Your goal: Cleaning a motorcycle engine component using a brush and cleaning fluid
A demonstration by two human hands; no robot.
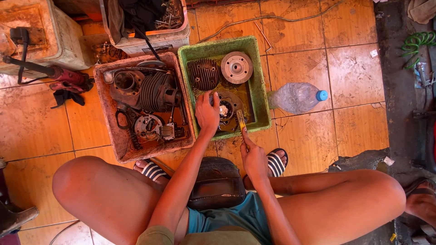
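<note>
A green tray (pixel 261 86) on the tiled floor holds a dark finned engine part (pixel 204 73), a round grey metal disc (pixel 236 67) and a dark round casing (pixel 227 109). My left hand (pixel 207 112) rests on the casing's left side, fingers curled over a small grey piece. My right hand (pixel 254 156) holds a small yellow-handled brush (pixel 241 121), its tip pointing into the tray beside the casing. I am sitting low, knees spread, feet in striped sandals.
A brown tray (pixel 112 131) to the left carries a finned cylinder (pixel 156 92) and other engine pieces. A plastic water bottle (pixel 297 97) lies right of the green tray. A white crate (pixel 145 43) of tools stands behind. A dark stool (pixel 217 183) sits between my legs.
</note>
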